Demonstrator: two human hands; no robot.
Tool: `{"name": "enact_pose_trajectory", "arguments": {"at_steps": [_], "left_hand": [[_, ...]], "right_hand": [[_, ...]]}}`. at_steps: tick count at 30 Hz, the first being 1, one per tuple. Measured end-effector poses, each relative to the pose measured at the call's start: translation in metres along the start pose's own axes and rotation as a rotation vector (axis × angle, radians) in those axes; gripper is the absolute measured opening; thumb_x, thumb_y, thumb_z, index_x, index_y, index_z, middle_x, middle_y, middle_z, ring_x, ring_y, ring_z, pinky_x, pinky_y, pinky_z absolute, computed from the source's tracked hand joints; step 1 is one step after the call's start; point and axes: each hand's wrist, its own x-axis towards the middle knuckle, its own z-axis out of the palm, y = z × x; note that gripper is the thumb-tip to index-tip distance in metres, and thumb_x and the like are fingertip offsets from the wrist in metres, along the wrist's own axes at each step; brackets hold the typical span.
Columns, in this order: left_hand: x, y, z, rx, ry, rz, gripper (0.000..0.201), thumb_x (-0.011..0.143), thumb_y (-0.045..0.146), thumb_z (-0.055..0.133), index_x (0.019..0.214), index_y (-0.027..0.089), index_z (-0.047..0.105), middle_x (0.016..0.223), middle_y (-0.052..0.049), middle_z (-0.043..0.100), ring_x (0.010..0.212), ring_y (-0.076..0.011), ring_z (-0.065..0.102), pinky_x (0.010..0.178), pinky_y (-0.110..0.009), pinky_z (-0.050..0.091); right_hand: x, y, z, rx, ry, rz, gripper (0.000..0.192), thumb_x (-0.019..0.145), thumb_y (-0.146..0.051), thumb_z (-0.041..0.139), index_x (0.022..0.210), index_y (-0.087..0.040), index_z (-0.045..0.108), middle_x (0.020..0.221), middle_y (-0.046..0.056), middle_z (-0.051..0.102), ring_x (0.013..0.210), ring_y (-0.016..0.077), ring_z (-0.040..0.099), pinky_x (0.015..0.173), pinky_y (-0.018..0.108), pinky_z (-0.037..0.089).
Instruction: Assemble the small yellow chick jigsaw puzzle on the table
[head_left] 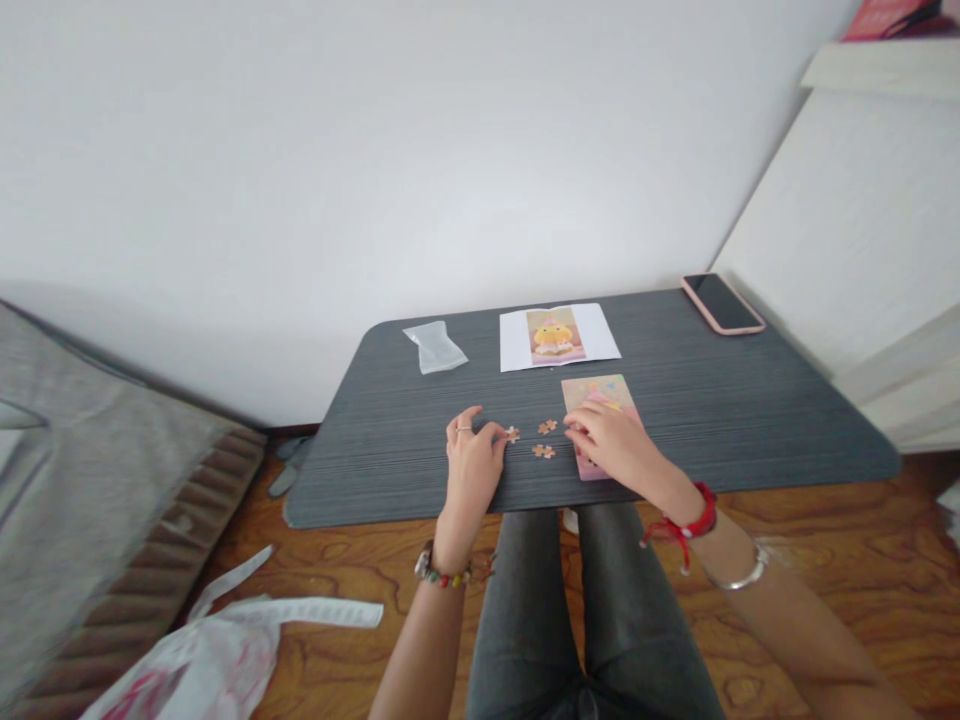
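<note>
Head view shows the left hand (472, 462) with its fingers curled together, thumb and forefinger pinching a small knobbed puzzle piece (512, 434) that rests on the dark table (750, 420). Right of that piece, and apart from it, lie two more loose pieces (545, 439), flat cardboard shapes in a tan-pink colour, one a little nearer the person than the other. Just beyond them the right hand (611, 440) lies palm down with its fingers spread loosely over the puzzle board (600, 392), a thin pinkish rectangle; the fingertips press on its left edge and grip nothing. Past the board, towards the wall, a white sheet of paper (559, 336) lies flat, printed with a yellow cartoon figure on a pink ground. Left of that sheet sits a crumpled clear plastic bag (435, 347). Far to the right of the board, near the table's back corner, a phone (722, 303) in a pink case lies with its dark screen up. All these lie on the table, whose rounded top has a fine, streaked grey-black grain. Beaded bracelets circle the left wrist; a red cord and a silver bangle circle the right.
</note>
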Motion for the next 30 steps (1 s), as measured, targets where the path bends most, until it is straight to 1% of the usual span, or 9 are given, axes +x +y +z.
{"name": "enact_pose_trajectory", "arguments": {"at_steps": [4, 7, 10, 13, 16, 20, 25, 27, 30], "left_hand": [[0.001, 0.0, 0.0, 0.0, 0.0, 0.008, 0.007, 0.077, 0.02, 0.06, 0.08, 0.02, 0.067, 0.119, -0.012, 0.048, 0.114, -0.0307, 0.043, 0.091, -0.049, 0.044], [0.002, -0.002, 0.001, -0.004, -0.009, 0.015, 0.015, 0.076, 0.02, 0.062, 0.09, 0.021, 0.067, 0.12, -0.011, 0.047, 0.114, -0.0309, 0.043, 0.092, -0.049, 0.043], [0.003, -0.005, 0.001, -0.014, -0.038, 0.02, 0.016, 0.075, 0.02, 0.063, 0.09, 0.022, 0.068, 0.121, -0.011, 0.047, 0.114, -0.0313, 0.043, 0.093, -0.049, 0.043], [0.004, -0.004, 0.0, -0.025, -0.03, 0.027, 0.017, 0.075, 0.019, 0.064, 0.091, 0.022, 0.068, 0.121, -0.01, 0.047, 0.113, -0.0307, 0.043, 0.093, -0.049, 0.043], [0.008, 0.003, -0.001, -0.046, -0.024, 0.068, 0.017, 0.076, 0.018, 0.062, 0.091, 0.022, 0.069, 0.122, -0.01, 0.047, 0.114, -0.03, 0.042, 0.095, -0.049, 0.041], [0.017, 0.02, 0.004, -0.082, -0.092, 0.141, 0.015, 0.075, 0.016, 0.064, 0.087, 0.022, 0.07, 0.124, -0.01, 0.046, 0.117, -0.03, 0.04, 0.096, -0.047, 0.041], [0.025, 0.039, 0.009, -0.081, -0.155, 0.124, 0.005, 0.075, 0.022, 0.065, 0.077, 0.019, 0.069, 0.128, -0.012, 0.044, 0.12, -0.0324, 0.036, 0.091, -0.05, 0.043], [0.026, 0.043, 0.01, -0.077, -0.173, 0.108, 0.004, 0.075, 0.021, 0.065, 0.077, 0.018, 0.067, 0.128, -0.011, 0.043, 0.121, -0.0318, 0.036, 0.091, -0.049, 0.043], [0.026, 0.044, 0.011, -0.082, -0.196, 0.103, 0.003, 0.075, 0.018, 0.065, 0.077, 0.017, 0.066, 0.128, -0.012, 0.043, 0.121, -0.0306, 0.035, 0.092, -0.048, 0.042]], "right_hand": [[-0.011, 0.009, -0.011, 0.125, 0.082, -0.009, 0.015, 0.086, -0.019, 0.049, 0.083, -0.019, 0.063, 0.092, 0.007, 0.066, 0.089, 0.0189, 0.059, 0.079, 0.03, 0.043], [-0.023, 0.013, -0.012, 0.18, 0.111, 0.001, 0.016, 0.086, -0.021, 0.048, 0.081, -0.02, 0.063, 0.094, 0.005, 0.066, 0.088, 0.0182, 0.059, 0.078, 0.03, 0.044], [-0.032, 0.017, -0.01, 0.189, 0.14, 0.019, 0.017, 0.087, -0.022, 0.048, 0.082, -0.021, 0.064, 0.093, 0.005, 0.066, 0.087, 0.018, 0.06, 0.077, 0.031, 0.045], [-0.034, 0.019, -0.008, 0.151, 0.116, 0.005, 0.017, 0.087, -0.021, 0.047, 0.084, -0.022, 0.064, 0.092, 0.005, 0.066, 0.088, 0.0183, 0.059, 0.076, 0.031, 0.045], [-0.026, 0.015, -0.006, 0.084, 0.048, -0.028, 0.015, 0.085, -0.017, 0.049, 0.082, -0.02, 0.063, 0.094, 0.006, 0.064, 0.092, 0.0196, 0.057, 0.079, 0.032, 0.044], [-0.013, 0.008, -0.005, 0.041, -0.015, -0.075, 0.019, 0.085, -0.016, 0.048, 0.072, -0.019, 0.061, 0.088, 0.006, 0.062, 0.092, 0.0193, 0.055, 0.084, 0.032, 0.042], [-0.012, 0.009, -0.002, 0.052, 0.015, -0.051, 0.016, 0.085, -0.015, 0.05, 0.072, -0.018, 0.059, 0.087, 0.007, 0.062, 0.092, 0.0199, 0.055, 0.084, 0.033, 0.042], [-0.016, 0.012, -0.001, 0.067, 0.016, -0.053, 0.016, 0.085, -0.015, 0.05, 0.071, -0.018, 0.059, 0.09, 0.007, 0.062, 0.095, 0.0201, 0.055, 0.085, 0.033, 0.042], [-0.019, 0.018, -0.001, 0.081, 0.027, -0.038, 0.013, 0.083, -0.014, 0.051, 0.077, -0.019, 0.061, 0.094, 0.008, 0.063, 0.098, 0.0209, 0.054, 0.086, 0.034, 0.042]]}}
